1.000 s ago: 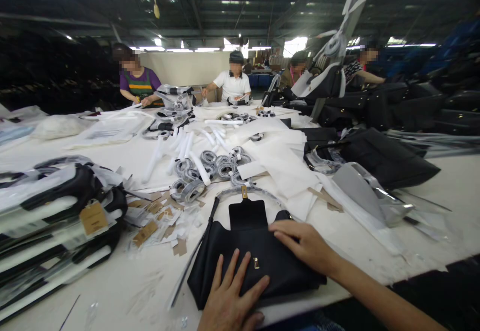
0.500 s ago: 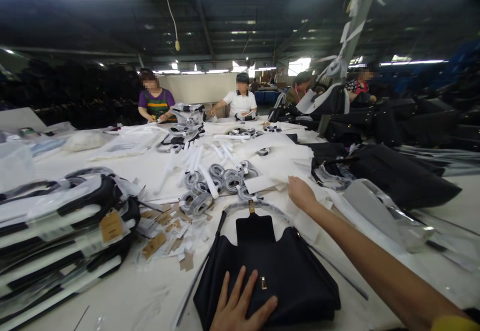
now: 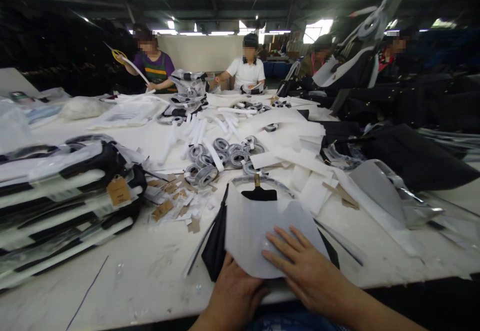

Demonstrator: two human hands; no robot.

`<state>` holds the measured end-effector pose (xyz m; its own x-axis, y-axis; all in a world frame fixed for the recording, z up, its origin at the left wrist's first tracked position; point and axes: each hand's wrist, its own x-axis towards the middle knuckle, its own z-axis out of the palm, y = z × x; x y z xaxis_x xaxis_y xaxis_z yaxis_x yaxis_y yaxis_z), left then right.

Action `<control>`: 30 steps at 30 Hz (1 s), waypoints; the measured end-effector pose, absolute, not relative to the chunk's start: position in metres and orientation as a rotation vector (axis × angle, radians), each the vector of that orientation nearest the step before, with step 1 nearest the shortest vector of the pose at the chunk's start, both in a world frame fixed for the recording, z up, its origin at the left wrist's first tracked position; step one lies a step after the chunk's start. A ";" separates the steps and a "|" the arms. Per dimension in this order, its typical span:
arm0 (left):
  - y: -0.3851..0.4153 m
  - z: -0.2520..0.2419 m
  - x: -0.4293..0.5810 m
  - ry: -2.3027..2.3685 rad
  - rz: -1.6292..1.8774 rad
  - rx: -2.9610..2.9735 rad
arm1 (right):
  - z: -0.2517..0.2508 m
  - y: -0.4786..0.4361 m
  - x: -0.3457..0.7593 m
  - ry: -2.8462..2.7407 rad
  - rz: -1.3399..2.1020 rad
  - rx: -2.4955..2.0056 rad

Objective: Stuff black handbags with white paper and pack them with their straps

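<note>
A black handbag (image 3: 213,258) lies on the table in front of me, its flap (image 3: 262,194) raised at the far side. Over its front is spread a thin white foam sheet (image 3: 258,226), which hides the clasp. My right hand (image 3: 300,266) presses on the sheet with its fingers stretched out. At the bag's near left edge, my left hand (image 3: 236,291) is curled round the edge, with its fingertips hidden. The bag's handle (image 3: 279,185), in clear wrap, arches beyond the flap.
Wrapped bags (image 3: 75,191) are stacked at left, beside scattered tags (image 3: 176,198). Coiled straps (image 3: 238,156), white foam tubes (image 3: 200,131) and loose sheets (image 3: 292,131) lie farther back. A black bag (image 3: 416,156) is at right. Co-workers sit across; one person (image 3: 153,66) holds yellow-handled scissors (image 3: 119,55).
My right hand has come back from the sheet pile, and a white sheet now covers the bag's front. My left hand has moved from the front to the near edge. The view has tilted down.
</note>
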<state>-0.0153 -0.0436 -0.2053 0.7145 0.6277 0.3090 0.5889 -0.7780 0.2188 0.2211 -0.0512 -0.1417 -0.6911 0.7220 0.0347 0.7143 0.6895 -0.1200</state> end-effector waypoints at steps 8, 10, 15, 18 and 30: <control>-0.048 -0.210 -0.015 1.028 0.630 2.838 | -0.147 -0.051 0.240 -2.841 0.295 -1.247; -0.049 -0.212 -0.016 1.066 0.667 2.881 | -0.142 -0.049 0.244 -2.858 0.352 -1.180; -0.053 -0.214 -0.018 1.095 0.665 2.931 | -0.140 -0.042 0.248 -2.871 0.480 -1.116; -0.061 -0.212 -0.027 1.040 0.557 2.930 | -0.145 -0.041 0.250 -2.885 0.556 -1.113; -0.023 -0.120 -0.004 0.812 0.595 2.664 | -0.156 -0.045 0.256 -2.801 0.551 -1.084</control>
<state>-0.0038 -0.0229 -0.1199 0.7557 0.5824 0.2996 0.4613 -0.7980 0.3879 0.2558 -0.0445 -0.1556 -0.7445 0.6660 -0.0469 0.6341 0.6835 -0.3615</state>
